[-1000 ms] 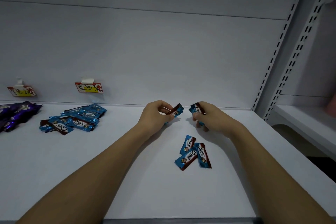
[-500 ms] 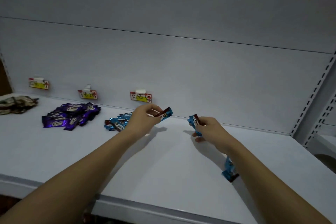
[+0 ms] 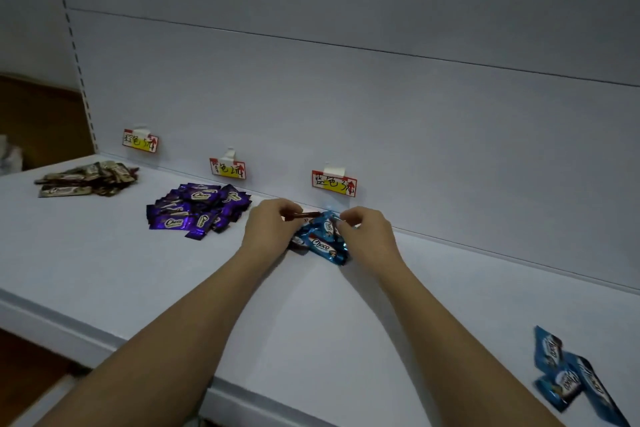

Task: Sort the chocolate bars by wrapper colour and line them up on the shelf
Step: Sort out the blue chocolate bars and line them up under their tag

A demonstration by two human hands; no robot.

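Both my hands are over the pile of blue-wrapped chocolate bars (image 3: 323, 243) at the back of the white shelf (image 3: 311, 315). My left hand (image 3: 270, 225) pinches one blue bar (image 3: 306, 216) edge-on just above the pile. My right hand (image 3: 367, 234) pinches another blue bar (image 3: 329, 224) that lies against the pile's top. Three more blue bars (image 3: 568, 374) lie loose near the shelf's front right. A purple pile (image 3: 197, 210) and a brown pile (image 3: 86, 178) sit further left.
Three red-and-yellow paper labels are taped to the back wall, one behind each pile: (image 3: 140, 141), (image 3: 227, 168), (image 3: 334, 183). The shelf's front edge (image 3: 104, 336) runs diagonally at the lower left, with a brown floor beyond it. A slotted upright (image 3: 74, 45) stands at the left.
Both hands carried their blue bars left, from the middle of the shelf to the blue pile. The view swung left, so the three loose bars now lie far right.
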